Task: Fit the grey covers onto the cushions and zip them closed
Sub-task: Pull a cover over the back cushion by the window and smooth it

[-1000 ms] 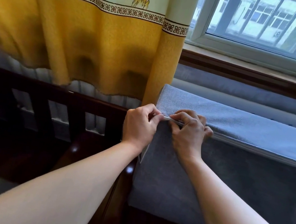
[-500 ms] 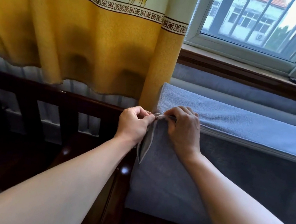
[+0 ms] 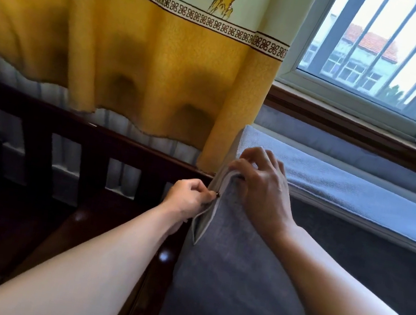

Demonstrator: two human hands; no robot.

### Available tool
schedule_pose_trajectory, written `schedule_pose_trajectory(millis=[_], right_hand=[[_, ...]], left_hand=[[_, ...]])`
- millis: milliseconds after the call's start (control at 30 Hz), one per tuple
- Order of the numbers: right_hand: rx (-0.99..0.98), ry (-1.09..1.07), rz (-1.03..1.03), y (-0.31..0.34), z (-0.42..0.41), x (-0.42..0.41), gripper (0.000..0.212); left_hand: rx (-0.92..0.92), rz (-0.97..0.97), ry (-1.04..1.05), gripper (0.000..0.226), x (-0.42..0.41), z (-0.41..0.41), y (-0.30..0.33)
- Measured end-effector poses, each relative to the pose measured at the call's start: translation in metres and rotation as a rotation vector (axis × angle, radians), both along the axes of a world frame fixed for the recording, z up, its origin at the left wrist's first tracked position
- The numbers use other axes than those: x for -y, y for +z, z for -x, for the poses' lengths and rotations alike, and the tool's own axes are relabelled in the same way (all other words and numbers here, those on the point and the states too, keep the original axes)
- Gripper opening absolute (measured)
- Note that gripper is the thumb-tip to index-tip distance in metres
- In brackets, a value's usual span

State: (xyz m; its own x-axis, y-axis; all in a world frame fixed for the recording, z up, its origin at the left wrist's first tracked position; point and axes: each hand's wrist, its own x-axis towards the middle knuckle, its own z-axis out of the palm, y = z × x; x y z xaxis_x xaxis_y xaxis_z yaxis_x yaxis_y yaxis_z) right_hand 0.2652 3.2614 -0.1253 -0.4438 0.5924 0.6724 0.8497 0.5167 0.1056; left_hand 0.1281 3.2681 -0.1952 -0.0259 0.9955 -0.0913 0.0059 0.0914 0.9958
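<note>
Head view: my left hand (image 3: 189,198) curled, thumb and forefinger pinching small dark zip pull (image 3: 217,194) at open left-end seam of grey cover (image 3: 232,270). My right hand (image 3: 261,190) curled over top left corner of cushion (image 3: 332,188), fingertips (image 3: 235,165) pinching cover edge just above pull. Loose flap (image 3: 201,224) hangs below left hand. Cushion stands on edge at left end of dark wooden bench (image 3: 126,150), against rail. Yellow curtain (image 3: 136,50) behind; window (image 3: 382,48) at upper right.
</note>
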Motion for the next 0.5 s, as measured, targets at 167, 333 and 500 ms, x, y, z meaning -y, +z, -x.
schedule_pose_trajectory(millis=[167, 333, 500], right_hand=[[0.023, 0.011, -0.137, -0.024, 0.005, -0.001, 0.021], [0.184, -0.016, -0.214, -0.051, -0.005, -0.002, 0.044], [0.223, -0.064, -0.264, -0.059, -0.001, -0.002, 0.046]], left_hand=[[0.165, -0.026, 0.047, 0.032, 0.001, -0.01, -0.009], [0.132, -0.087, 0.094, 0.035, 0.0, -0.013, -0.033], [0.072, -0.046, 0.08, 0.036, -0.003, -0.011, -0.059]])
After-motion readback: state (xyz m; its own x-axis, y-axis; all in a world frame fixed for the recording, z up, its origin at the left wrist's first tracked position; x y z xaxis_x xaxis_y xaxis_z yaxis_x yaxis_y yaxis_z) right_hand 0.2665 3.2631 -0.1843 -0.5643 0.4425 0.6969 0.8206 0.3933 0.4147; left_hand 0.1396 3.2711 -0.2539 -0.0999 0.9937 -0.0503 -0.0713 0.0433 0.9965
